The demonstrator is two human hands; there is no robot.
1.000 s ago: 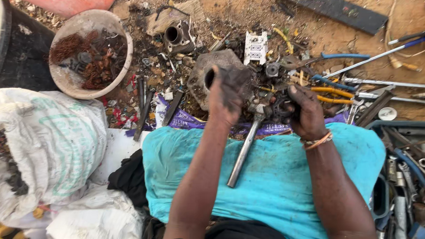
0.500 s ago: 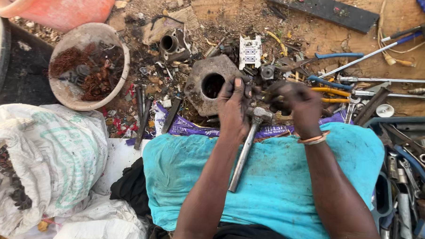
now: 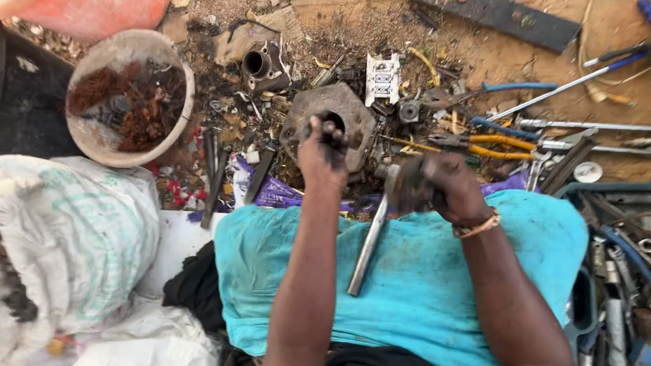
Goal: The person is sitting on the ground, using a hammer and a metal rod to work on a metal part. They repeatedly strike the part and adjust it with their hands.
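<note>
My left hand (image 3: 324, 151) reaches forward, fingers pinched on a small dark piece at the round hole of a heavy grey metal block (image 3: 357, 113) on the ground. My right hand (image 3: 441, 188) is closed around a dark greasy part just above my lap; its fingers are blurred. A hammer with a steel handle (image 3: 367, 248) lies on the turquoise cloth (image 3: 422, 295) over my lap. Its head rests between my two hands, next to the right fingers.
A round bowl (image 3: 179, 84) of rusty scrap stands far left, under an orange basin (image 3: 86, 5). White sacks (image 3: 63, 246) lie at my left. Yellow-handled pliers (image 3: 489, 144), long rods (image 3: 581, 80) and loose scrap cover the dirt ahead. A tool box (image 3: 625, 287) sits at my right.
My left hand has moved forward onto the metal block's hole. My right hand has drawn back toward my lap. The hammer has stayed on the cloth.
</note>
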